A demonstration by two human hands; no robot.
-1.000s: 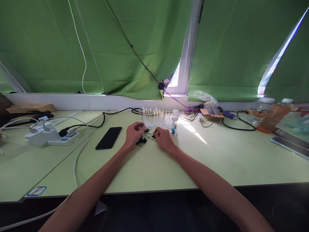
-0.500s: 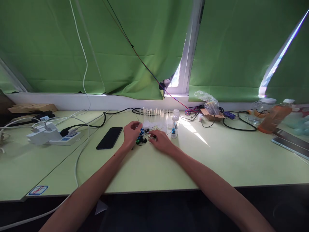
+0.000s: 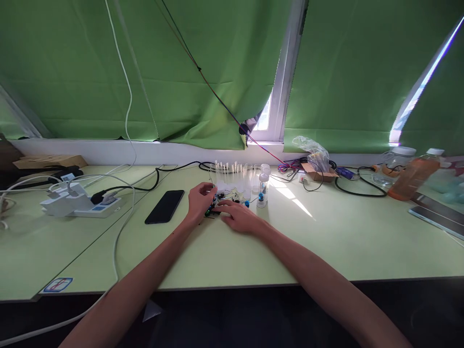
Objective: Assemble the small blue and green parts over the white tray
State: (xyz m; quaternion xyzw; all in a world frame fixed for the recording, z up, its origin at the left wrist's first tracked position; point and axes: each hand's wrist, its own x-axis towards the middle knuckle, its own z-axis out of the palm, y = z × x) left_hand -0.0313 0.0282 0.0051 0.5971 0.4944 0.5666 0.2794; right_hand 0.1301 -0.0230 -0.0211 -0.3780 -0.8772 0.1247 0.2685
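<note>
A small pile of electronic parts with thin wire leads (image 3: 228,196) lies on the table between my hands. At its left edge my left hand (image 3: 200,202) is closed, thumb and fingertips together; a thin lead shows above the fingertips, but what they hold is hidden. From the right, my right hand (image 3: 237,216) lies low over the pile's near side, fingers stretched out and touching dark parts. Beyond this hand sits a small blue part (image 3: 247,204). Just behind the pile stand several clear tubes (image 3: 232,178). To their right is a clear capped tube (image 3: 262,191) with a blue part inside.
A black phone (image 3: 165,207) lies left of my hands. Farther left is a white power strip (image 3: 103,209) with cables. At the back right are a small cardboard box (image 3: 319,175), tangled wires, an orange-filled bottle (image 3: 415,175) and a clear jar (image 3: 393,166).
My right hand has moved left and slightly nearer to me, its fingers now straighter over the pile. The small blue part beyond it has come into view. My left hand has barely shifted.
</note>
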